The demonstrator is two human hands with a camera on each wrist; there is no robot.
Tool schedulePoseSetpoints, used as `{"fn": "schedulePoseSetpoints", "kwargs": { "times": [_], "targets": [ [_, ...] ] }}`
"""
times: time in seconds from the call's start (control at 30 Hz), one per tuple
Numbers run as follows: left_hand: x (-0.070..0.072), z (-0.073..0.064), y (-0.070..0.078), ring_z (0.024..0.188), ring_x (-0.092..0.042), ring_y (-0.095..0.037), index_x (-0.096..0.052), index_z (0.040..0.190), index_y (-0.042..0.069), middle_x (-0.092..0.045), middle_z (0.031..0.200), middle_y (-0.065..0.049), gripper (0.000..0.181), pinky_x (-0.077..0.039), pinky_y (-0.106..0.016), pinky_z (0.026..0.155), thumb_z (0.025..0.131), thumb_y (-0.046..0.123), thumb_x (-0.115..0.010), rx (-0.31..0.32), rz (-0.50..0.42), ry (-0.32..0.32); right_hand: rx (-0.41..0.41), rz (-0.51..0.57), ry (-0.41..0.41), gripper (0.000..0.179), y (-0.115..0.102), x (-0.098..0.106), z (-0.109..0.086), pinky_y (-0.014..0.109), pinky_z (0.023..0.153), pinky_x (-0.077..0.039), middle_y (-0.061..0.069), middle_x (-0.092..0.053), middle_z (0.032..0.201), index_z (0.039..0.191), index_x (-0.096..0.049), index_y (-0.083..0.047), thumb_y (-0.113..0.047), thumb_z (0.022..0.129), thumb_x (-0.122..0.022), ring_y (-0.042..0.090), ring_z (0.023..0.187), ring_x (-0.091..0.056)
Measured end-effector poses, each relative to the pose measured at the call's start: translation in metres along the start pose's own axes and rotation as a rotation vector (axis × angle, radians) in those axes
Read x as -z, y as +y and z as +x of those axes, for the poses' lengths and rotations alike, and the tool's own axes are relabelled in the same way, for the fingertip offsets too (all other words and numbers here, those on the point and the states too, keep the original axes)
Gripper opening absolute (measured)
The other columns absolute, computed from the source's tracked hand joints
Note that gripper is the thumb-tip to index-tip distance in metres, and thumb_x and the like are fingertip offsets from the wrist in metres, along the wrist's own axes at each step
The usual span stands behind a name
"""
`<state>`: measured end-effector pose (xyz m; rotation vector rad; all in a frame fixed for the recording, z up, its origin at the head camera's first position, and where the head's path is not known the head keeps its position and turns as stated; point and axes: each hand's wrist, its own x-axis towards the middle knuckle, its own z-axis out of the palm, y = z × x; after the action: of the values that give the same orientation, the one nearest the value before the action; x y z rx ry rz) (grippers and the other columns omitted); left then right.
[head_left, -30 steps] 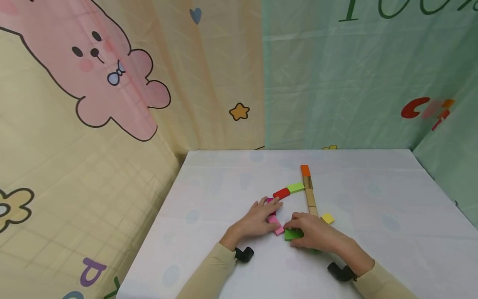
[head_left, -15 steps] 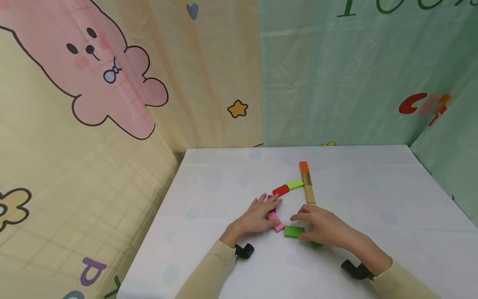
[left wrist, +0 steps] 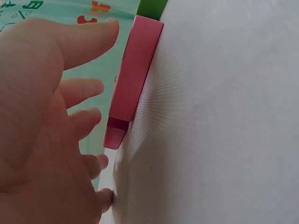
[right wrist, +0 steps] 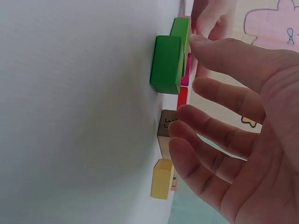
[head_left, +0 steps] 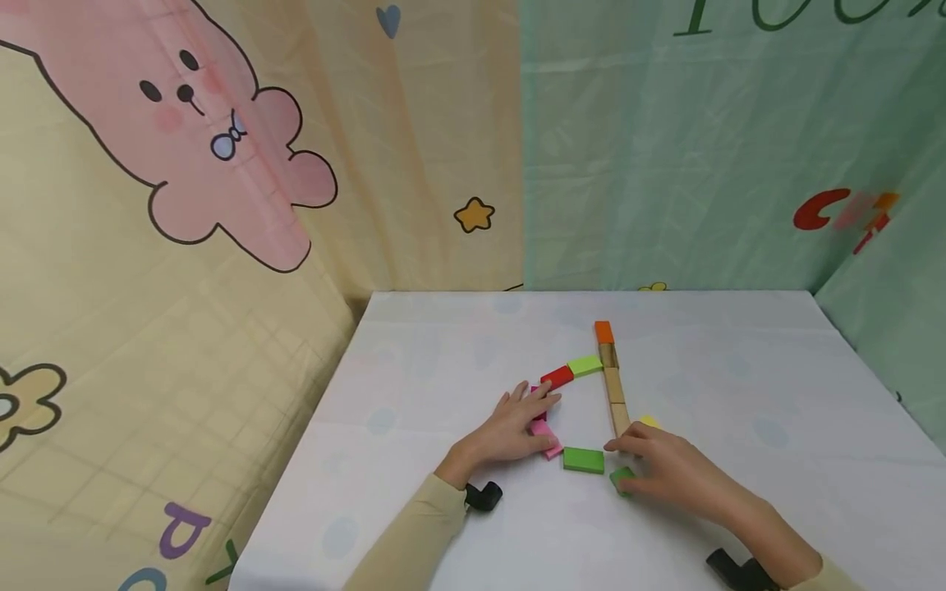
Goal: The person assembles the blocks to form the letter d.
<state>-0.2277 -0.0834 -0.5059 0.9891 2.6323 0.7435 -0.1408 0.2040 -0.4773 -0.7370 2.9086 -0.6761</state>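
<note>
My left hand [head_left: 510, 428] lies with fingers spread over a pink block [head_left: 543, 428] and a magenta block, which it partly covers. In the left wrist view its thumb and fingers stand beside the pink block [left wrist: 134, 70] without curling round it. My right hand [head_left: 676, 472] hovers at a small green block [head_left: 621, 480], thumb and fingers apart. The right wrist view shows the darker green block [right wrist: 166, 65] beyond the thumb, with nothing in the grasp; whether the thumb touches it I cannot tell. A longer green block [head_left: 583, 460] lies between the hands.
A red block [head_left: 557, 377] and a lime block [head_left: 585, 365] curve towards a straight row of wooden blocks [head_left: 615, 386], topped by an orange block [head_left: 603, 332]. A yellow block [head_left: 649, 421] sits behind the right hand. All lie on the white-covered table [head_left: 443, 345].
My right hand has let go of the longer green block and moved right, to the small green block. The left hand has stayed in place.
</note>
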Motion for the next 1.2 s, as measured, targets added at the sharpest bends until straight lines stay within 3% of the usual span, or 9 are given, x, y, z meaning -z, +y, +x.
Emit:
{"fn": "schedulePoseSetpoints", "kwargs": {
  "times": [0.27,0.67,1.2],
  "targets": [
    [0.003,-0.002,0.008,0.153,-0.001,-0.033,-0.030,0.159,0.036,-0.010,0.168,0.006,0.076,-0.006,-0.061,0.118,0.094,0.052,-0.065,0.011,0.022,0.006,0.020,0.039,-0.020,0.038,0.001,-0.003,-0.009,0.024,0.065,-0.048,-0.015,-0.054,0.094,0.108,-0.075,-0.025,-0.028,0.074,-0.091,0.003,0.077,-0.049],
    [-0.003,-0.003,0.005,0.154,0.000,-0.030,-0.029,0.159,0.034,-0.014,0.167,0.009,0.078,-0.005,-0.060,0.118,0.093,0.057,-0.063,0.035,0.067,-0.014,0.043,0.075,-0.007,0.035,0.003,-0.013,-0.013,0.023,0.063,-0.048,-0.015,-0.052,0.089,0.104,-0.075,-0.024,-0.018,0.074,-0.090,0.001,0.074,-0.050],
    [-0.003,-0.003,0.003,0.154,-0.002,-0.024,-0.029,0.160,0.030,-0.015,0.167,0.009,0.079,-0.005,-0.059,0.118,0.094,0.059,-0.060,0.019,0.073,-0.005,-0.055,0.010,-0.029,0.032,-0.001,-0.006,-0.009,0.023,0.061,-0.045,-0.017,-0.050,0.082,0.100,-0.074,-0.028,-0.026,0.073,-0.091,0.001,0.072,-0.049]
  ]
}}
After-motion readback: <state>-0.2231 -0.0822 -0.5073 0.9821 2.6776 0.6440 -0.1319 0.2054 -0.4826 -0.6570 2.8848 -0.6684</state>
